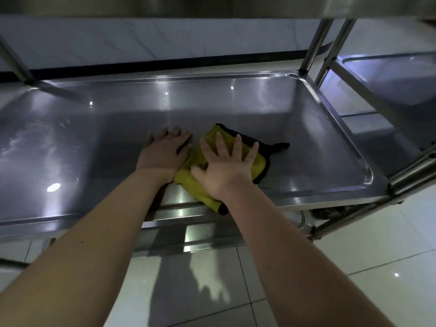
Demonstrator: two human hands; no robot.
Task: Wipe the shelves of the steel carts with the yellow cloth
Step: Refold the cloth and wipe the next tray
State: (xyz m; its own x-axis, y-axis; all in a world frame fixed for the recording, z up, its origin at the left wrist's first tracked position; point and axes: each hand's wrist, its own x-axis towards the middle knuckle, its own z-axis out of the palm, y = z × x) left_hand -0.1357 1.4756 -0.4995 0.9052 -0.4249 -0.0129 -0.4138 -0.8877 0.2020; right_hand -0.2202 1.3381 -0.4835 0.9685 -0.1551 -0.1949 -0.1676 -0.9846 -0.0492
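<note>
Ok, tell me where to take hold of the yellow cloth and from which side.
Probably the black loop at the yellow cloth's far right corner, from the right: it sticks out clear of the right hand, which presses the rest flat on the shelf.

Both hands flat on steel cart shelf [236, 109]: right hand [226, 165] atop yellow cloth [200, 185], left hand [162, 153] beside.

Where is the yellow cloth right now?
In the head view, the yellow cloth lies near the front edge of the steel shelf, about mid-frame, flattened under the right hand, with the left hand resting just left of it.
</note>
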